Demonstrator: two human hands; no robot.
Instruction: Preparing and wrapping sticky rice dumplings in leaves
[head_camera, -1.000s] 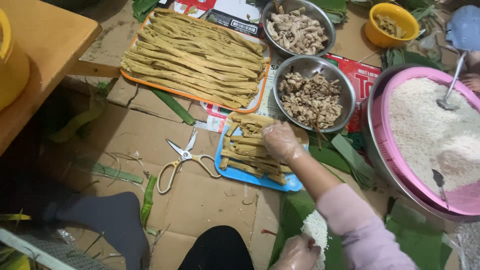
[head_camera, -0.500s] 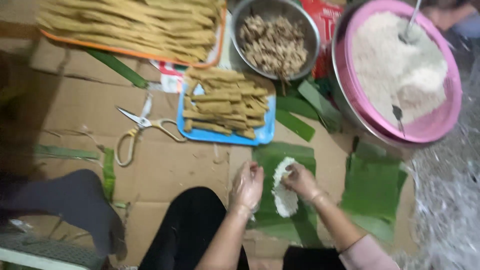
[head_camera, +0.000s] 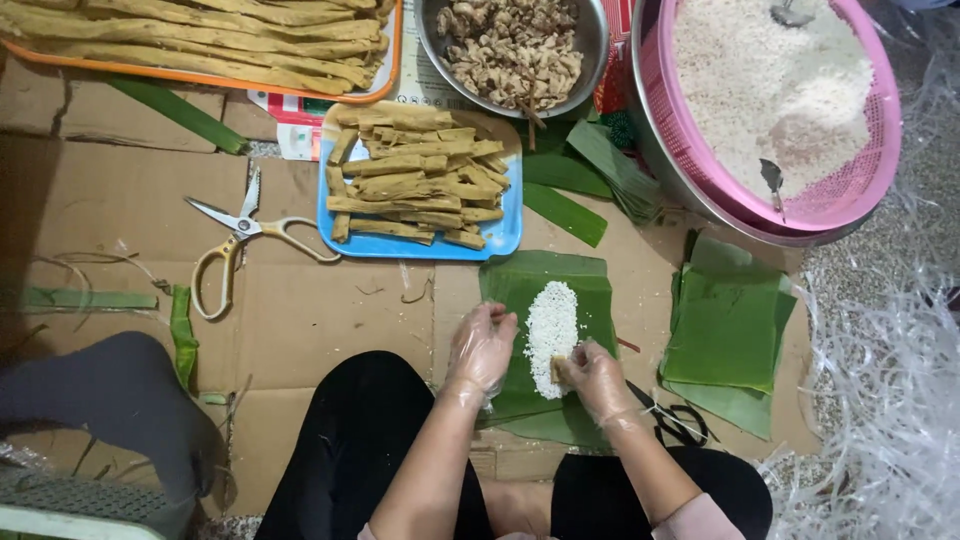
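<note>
White rice strip (head_camera: 551, 322) lies between left hand (head_camera: 481, 345) and right hand (head_camera: 597, 378).

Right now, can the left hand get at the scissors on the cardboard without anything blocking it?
Probably yes. The left hand rests at the banana leaf, and only bare cardboard lies between it and the scissors, whose handles face it.

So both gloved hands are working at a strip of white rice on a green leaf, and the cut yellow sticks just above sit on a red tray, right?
Not quite: in the head view the tray under the cut yellow sticks is blue, not red. The rest holds: left hand and right hand at the rice on the leaf.
</note>
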